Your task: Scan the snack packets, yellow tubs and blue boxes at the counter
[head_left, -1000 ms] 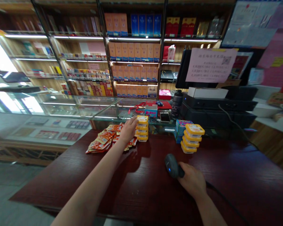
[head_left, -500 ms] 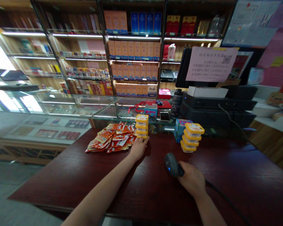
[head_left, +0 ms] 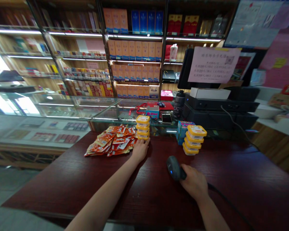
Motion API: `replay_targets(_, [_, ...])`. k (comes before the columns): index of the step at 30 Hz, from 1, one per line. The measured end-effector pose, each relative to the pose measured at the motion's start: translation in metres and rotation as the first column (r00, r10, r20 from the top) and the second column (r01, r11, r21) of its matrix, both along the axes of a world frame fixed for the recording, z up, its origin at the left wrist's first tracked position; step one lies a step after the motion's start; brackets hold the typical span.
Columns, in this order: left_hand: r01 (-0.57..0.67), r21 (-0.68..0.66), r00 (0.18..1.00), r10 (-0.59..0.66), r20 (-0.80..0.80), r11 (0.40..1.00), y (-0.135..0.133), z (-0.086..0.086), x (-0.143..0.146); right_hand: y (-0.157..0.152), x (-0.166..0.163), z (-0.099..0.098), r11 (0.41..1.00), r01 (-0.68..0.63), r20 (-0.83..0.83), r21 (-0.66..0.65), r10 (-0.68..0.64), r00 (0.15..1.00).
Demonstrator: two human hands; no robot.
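Observation:
My right hand [head_left: 194, 182] is wrapped around the handle of a black barcode scanner [head_left: 173, 168], whose small blue light glows. The scanner's cable runs off toward the lower right. Farther forward, my left hand [head_left: 140, 150] grips the foot of a stack of small yellow-lidded tubs [head_left: 143, 126]; its fingertips are partly hidden against the lowest tub. Left of that stack lies a spread heap of orange-red snack packets [head_left: 113, 141]. A second stack of yellow-lidded tubs [head_left: 194, 140] stands to the right, beyond the scanner, leaning slightly.
Blue patterned boxes [head_left: 182, 131] stand behind the right stack. Along the glass counter are a pink-and-blue box [head_left: 152, 112], a phone [head_left: 167, 118] and a dark bottle [head_left: 179, 103]. A monitor with a pink notice [head_left: 210, 65] rises at the right. Shelves of boxed goods fill the back.
The whole view has shifted slightly, so things sit a little farther left. My left hand stays at the foot of the tub stack, and my right hand still holds the scanner.

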State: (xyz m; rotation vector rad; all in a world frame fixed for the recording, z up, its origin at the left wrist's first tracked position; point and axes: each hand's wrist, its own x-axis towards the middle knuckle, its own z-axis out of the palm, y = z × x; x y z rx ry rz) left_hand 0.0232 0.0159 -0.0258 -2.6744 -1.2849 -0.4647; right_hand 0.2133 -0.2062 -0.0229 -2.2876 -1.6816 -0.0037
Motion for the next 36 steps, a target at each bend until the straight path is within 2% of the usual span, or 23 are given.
replay_targets(4, [0.008, -0.005, 1.000, -0.008, 0.027, 1.000, -0.007, 0.003, 0.003, 0.002, 0.002, -0.002, 1.000, -0.002, -0.008, 0.005, 0.002, 1.000])
replay_targets(6, [0.056, 0.006, 0.996, -0.056, 0.074, 0.998, -0.014, 0.009, 0.009, 0.003, 0.002, -0.001, 1.000, 0.003, 0.002, 0.003, -0.003, 1.000])
replay_targets(9, [0.218, 0.045, 0.955, -0.223, 0.196, 0.975, -0.028, 0.027, 0.030, 0.004, 0.001, 0.001, 1.000, 0.025, 0.021, -0.001, -0.025, 0.999])
replay_targets(14, [0.473, 0.146, 0.791, -0.491, 0.365, 0.869, -0.053, 0.068, 0.090, 0.003, -0.001, 0.008, 0.999, 0.041, 0.027, 0.017, -0.042, 0.999])
replay_targets(18, [0.546, 0.195, 0.733, -0.577, 0.360, 0.815, -0.065, 0.092, 0.138, -0.001, -0.001, 0.015, 0.999, 0.034, 0.020, 0.037, -0.035, 0.999])
replay_targets(23, [0.551, 0.183, 0.779, -0.581, 0.237, 0.814, -0.066, 0.101, 0.170, -0.003, 0.001, 0.019, 0.999, 0.014, 0.025, 0.040, -0.015, 1.000])
replay_targets(27, [0.582, 0.183, 0.761, -0.610, 0.219, 0.792, -0.059, 0.099, 0.175, -0.003, 0.001, 0.019, 0.999, 0.023, 0.032, 0.028, -0.024, 0.999])
replay_targets(31, [0.599, 0.229, 0.699, -0.641, 0.317, 0.767, -0.052, 0.096, 0.164, -0.004, 0.001, 0.018, 1.000, 0.022, 0.031, 0.021, -0.022, 0.999])
replay_targets(36, [0.460, 0.253, 0.619, -0.511, 0.596, 0.851, -0.041, 0.082, 0.117, -0.003, 0.002, 0.013, 0.999, 0.013, 0.003, 0.052, -0.013, 1.000])
